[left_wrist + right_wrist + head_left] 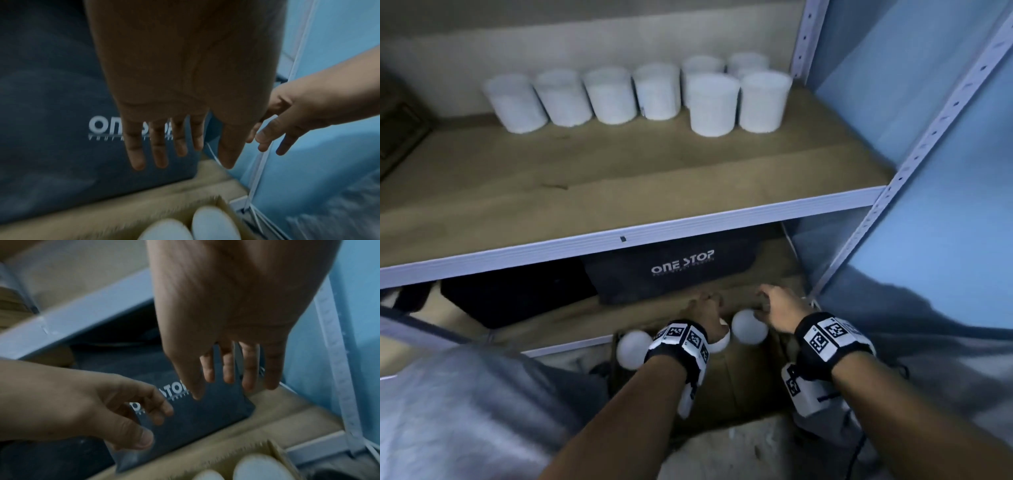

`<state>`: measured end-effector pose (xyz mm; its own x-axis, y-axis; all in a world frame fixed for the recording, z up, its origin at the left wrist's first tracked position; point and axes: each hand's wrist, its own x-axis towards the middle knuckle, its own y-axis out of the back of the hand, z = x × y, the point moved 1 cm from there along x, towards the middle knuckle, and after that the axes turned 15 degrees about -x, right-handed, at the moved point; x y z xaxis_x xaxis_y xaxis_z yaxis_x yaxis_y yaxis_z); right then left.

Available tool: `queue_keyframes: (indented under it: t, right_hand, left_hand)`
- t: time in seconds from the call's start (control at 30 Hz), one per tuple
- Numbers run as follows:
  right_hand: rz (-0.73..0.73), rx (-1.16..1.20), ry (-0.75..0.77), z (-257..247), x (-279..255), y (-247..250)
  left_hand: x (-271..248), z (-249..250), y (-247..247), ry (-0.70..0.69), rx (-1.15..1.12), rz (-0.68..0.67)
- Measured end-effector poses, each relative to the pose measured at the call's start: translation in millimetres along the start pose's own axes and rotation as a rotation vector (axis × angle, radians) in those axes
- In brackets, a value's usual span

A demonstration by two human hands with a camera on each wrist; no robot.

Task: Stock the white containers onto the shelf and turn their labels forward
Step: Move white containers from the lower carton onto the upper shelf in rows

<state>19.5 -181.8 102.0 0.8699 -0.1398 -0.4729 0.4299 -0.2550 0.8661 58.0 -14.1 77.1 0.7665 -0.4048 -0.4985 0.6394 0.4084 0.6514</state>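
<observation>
1. Left hand: grip wide, fingers straight and spread, holding nothing. It hovers over the cardboard box, likely to drop onto a lid.
2. Right hand: grip also wide and empty, fingers loosely extended, just beside the left.
3. Containers in the box: smooth round white lids face up, so each can be taken from above. Three lids show in the head view.
4. Box: matte brown card, open top, standing against the lower shelf edge.
5. Behind: dark fabric bag with white lettering.
6. Upper shelf: rough brown board, pale metal rim. Shelved containers, plain white cylinders, stand upright towards the back; labels too blurred to read.
</observation>
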Motion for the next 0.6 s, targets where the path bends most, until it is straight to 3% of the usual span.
queue_keyframes:
  t: [0.33, 0.47, 0.6]
  right_hand:
    - [-0.168, -0.217, 0.045, 10, 76, -103]
    - [-0.148, -0.275, 0.048, 18, 96, -128]
    - [-0.158, -0.377, 0.058, 19, 108, -141]
  left_hand:
    - [72, -46, -76, 0.204, 0.022, -0.074]
    - [84, -56, -94, 0.161, 0.115, 0.017]
    - [92, -66, -108, 0.142, 0.212, -0.005]
